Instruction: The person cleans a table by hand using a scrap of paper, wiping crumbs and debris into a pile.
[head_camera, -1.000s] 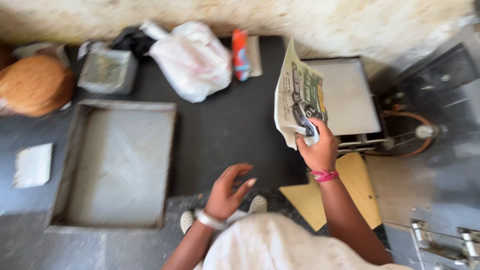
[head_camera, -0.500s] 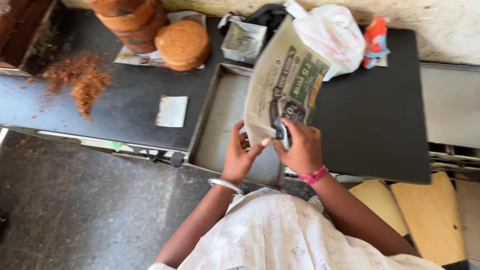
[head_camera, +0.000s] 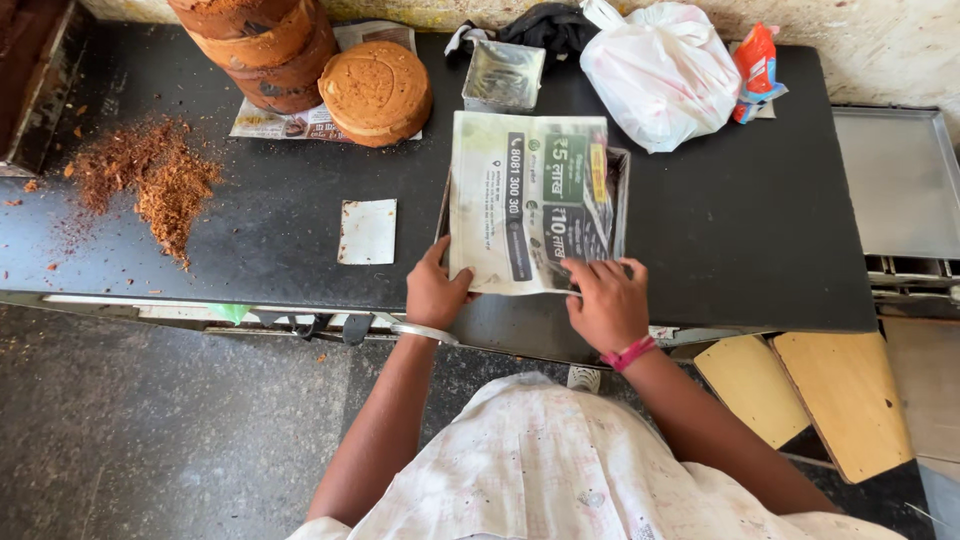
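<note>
A folded newspaper sheet (head_camera: 530, 200) lies flat over a rectangular metal tray (head_camera: 622, 215) on the black counter (head_camera: 730, 230). The paper covers most of the tray; only the right rim and near wall show. My left hand (head_camera: 437, 292) grips the paper's near left corner, thumb on top. At the near right corner, my right hand (head_camera: 605, 300) holds the paper with its fingers pressed down on it. A pink band is on the right wrist and a metal bangle on the left.
Stacked round brown cakes (head_camera: 270, 50) and a single cake (head_camera: 376, 90) sit at the back left on newspaper. Brown crumbs (head_camera: 150, 180) and a white card (head_camera: 367, 230) lie left. Behind are a clear container (head_camera: 503, 75), a white plastic bag (head_camera: 660, 70) and an orange packet (head_camera: 757, 60). A steel tray (head_camera: 900, 180) lies to the right, wooden boards (head_camera: 810, 400) below.
The newspaper went from upright in my right hand to flat over the metal tray. My left hand has taken hold of its near left corner. The view has shifted left.
</note>
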